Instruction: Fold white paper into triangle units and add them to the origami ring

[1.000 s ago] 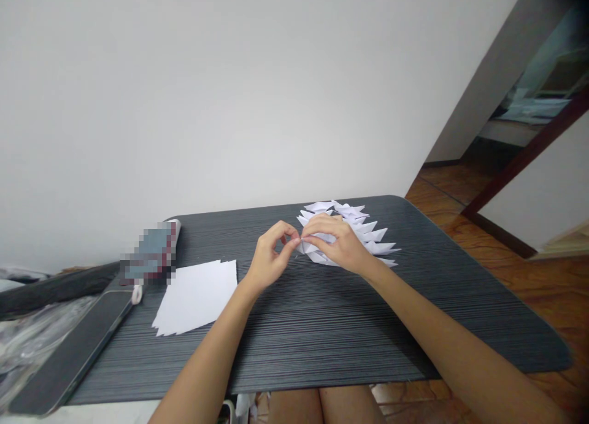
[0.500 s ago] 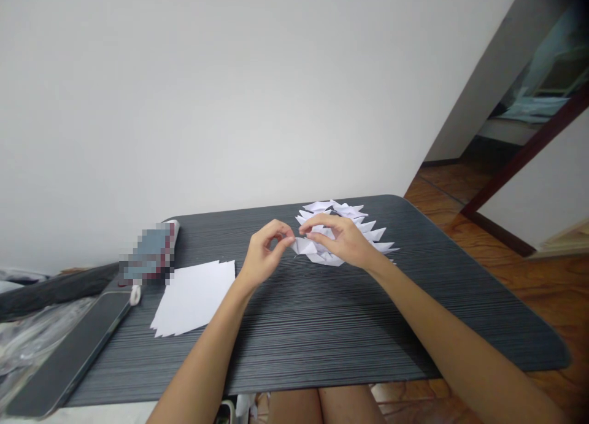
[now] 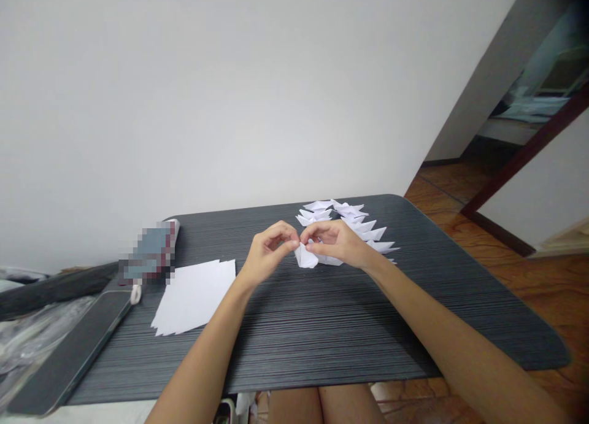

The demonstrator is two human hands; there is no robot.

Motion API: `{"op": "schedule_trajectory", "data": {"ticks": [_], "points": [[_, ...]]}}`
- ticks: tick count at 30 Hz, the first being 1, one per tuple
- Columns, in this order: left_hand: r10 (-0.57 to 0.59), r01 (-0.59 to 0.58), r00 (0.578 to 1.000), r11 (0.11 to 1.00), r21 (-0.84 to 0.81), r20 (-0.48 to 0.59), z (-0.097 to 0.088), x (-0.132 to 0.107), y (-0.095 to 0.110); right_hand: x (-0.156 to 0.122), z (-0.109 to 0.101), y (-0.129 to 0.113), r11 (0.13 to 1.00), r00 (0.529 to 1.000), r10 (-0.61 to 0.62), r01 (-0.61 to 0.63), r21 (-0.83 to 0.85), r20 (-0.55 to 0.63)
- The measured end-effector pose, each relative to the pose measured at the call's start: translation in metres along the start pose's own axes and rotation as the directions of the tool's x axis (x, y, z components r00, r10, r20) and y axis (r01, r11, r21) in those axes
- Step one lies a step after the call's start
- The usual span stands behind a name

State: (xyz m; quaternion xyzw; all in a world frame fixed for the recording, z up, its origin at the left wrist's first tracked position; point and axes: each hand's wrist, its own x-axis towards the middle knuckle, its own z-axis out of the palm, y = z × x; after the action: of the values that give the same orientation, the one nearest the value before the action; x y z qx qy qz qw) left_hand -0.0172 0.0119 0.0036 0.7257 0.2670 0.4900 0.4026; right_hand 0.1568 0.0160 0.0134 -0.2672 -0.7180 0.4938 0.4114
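Observation:
Between my two hands, above the dark table, is a small piece of folded white paper [image 3: 307, 258]. My left hand [image 3: 272, 252] pinches its upper left corner between thumb and fingers. From the other side, my right hand [image 3: 338, 242] pinches the paper's top edge, its fingertips almost meeting those of the left. Behind the right hand stand several folded paper boats [image 3: 368, 229] in two rows; the hand hides some of them.
A stack of white paper sheets [image 3: 196, 296] lies left of my left arm on the dark table [image 3: 322, 344]. Farther left are a blurred-out packet [image 3: 150, 252] and a dark phone-like slab [image 3: 73, 350]. A white wall [image 3: 276, 105] rises behind the table.
My right hand has come down and in against my left, and its fingers have closed on the folded paper. The paper now hangs lower and shows a broader face.

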Motion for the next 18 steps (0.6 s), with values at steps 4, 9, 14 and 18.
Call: {"op": "schedule_trajectory", "data": {"ticks": [4,9,14,18], "points": [[-0.005,0.005,1.000,1.000,-0.014,0.024,0.0005,-0.0003,0.0013,-0.0005,-0.0020,0.0010,1.000,0.999,0.006,-0.007,0.007,0.037],[-0.016,0.016,0.999,1.000,-0.003,0.037,0.0011,-0.0001,0.0035,-0.0006,-0.0056,0.0009,0.999,0.998,-0.015,0.018,-0.046,0.066],[-0.010,0.010,0.999,1.000,0.008,0.050,0.0014,0.0002,0.0042,-0.0008,-0.0076,0.0005,0.998,0.995,-0.025,0.031,-0.060,0.099],[-0.009,0.009,0.998,1.000,0.007,0.065,0.0016,-0.0002,0.0042,-0.0012,-0.0100,0.0003,0.998,0.989,-0.021,0.029,-0.055,0.148]]}}
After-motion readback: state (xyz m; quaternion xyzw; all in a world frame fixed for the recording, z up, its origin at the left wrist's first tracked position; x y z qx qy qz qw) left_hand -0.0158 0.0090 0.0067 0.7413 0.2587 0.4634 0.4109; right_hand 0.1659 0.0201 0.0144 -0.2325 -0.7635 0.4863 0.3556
